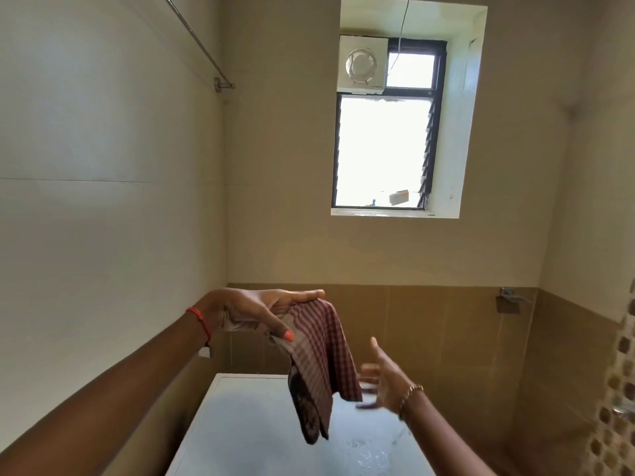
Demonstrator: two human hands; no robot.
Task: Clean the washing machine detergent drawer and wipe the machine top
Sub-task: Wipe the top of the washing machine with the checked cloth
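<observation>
Her left hand (261,312) pinches a checked cloth (321,365) hanging above the white washing machine top (247,434); right hand (381,383) spread beside it. Window (381,149) and exhaust fan (362,65) beyond, rail (202,49) far left.

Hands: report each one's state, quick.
Left hand: grips the checked cloth, which hangs above the machine top.
Right hand: open, fingers spread, holding nothing.

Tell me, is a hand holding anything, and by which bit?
The left hand pinches the checked cloth by its top edge, the rest hanging loose. The right hand is open beside it and holds nothing.
</observation>
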